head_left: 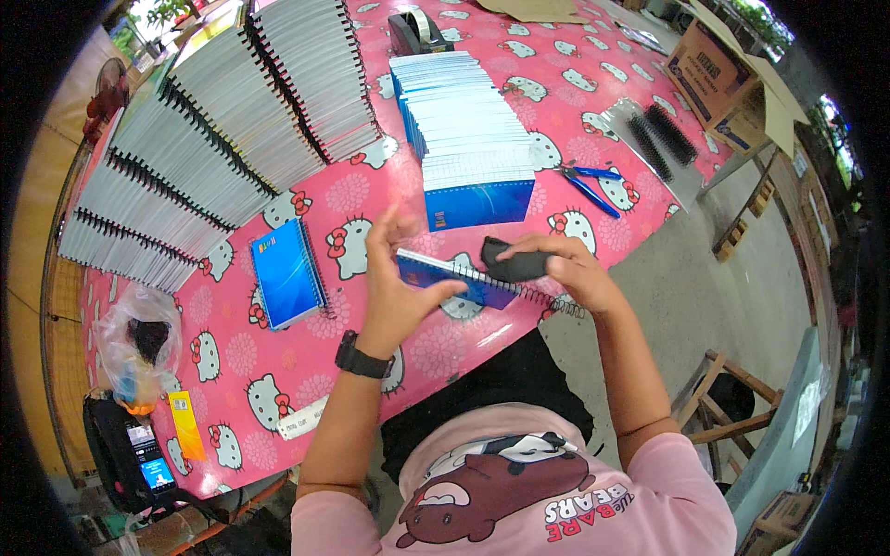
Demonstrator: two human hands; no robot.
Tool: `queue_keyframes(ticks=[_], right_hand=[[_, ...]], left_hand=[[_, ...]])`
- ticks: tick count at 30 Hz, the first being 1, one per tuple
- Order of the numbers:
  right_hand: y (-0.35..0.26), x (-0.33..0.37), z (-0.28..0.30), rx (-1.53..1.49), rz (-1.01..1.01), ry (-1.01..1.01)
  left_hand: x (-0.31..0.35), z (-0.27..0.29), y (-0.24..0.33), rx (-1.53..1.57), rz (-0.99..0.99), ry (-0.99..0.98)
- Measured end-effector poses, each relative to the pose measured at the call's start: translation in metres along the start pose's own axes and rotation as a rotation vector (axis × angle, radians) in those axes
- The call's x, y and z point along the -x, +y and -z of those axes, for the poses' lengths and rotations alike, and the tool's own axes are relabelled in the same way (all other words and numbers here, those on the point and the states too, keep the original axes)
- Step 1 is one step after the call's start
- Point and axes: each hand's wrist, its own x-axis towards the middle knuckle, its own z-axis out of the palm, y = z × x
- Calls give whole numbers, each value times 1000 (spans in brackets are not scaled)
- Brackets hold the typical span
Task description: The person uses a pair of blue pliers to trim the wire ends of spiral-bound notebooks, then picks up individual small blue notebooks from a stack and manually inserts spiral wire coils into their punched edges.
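Note:
A small blue-covered notebook (422, 270) stands on edge near the table's front. My left hand (391, 292), with a black watch on its wrist, grips it between thumb and fingers. Along its upper edge runs a dark wire spiral coil (538, 297), whose loose end sticks out past the notebook at the right. My right hand (577, 271) is closed on a black, soft-looking pad (513, 266) pressed by the coil. Just beyond stands a long row of unbound blue booklets (473, 120). Left of my hands lies a blue spiral notebook (287, 275) with its coil in.
Blue-handled cutters (593, 188) and a bundle of black coils (660, 139) lie at the right. Rows of spiral-bound books (222, 130) fill the far left. A tape dispenser (414, 32), plastic bag (139, 338), phone (156, 471), white ruler-like strip (303, 420) and cardboard box (714, 74) are around.

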Motion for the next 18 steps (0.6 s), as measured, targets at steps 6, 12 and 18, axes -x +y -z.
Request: queue_keyframes(ticks=[6,12,18], right_hand=[[-2,-14,-6,609,-156,11],[-6,-26,-15,789,-97,23],[-12,-28,-27,523,-11,-108]], left_hand=[[13,2,-26,368,495,-212],[18,2,-34,351,413,-280],[19,3,-32,287,431,-274]])
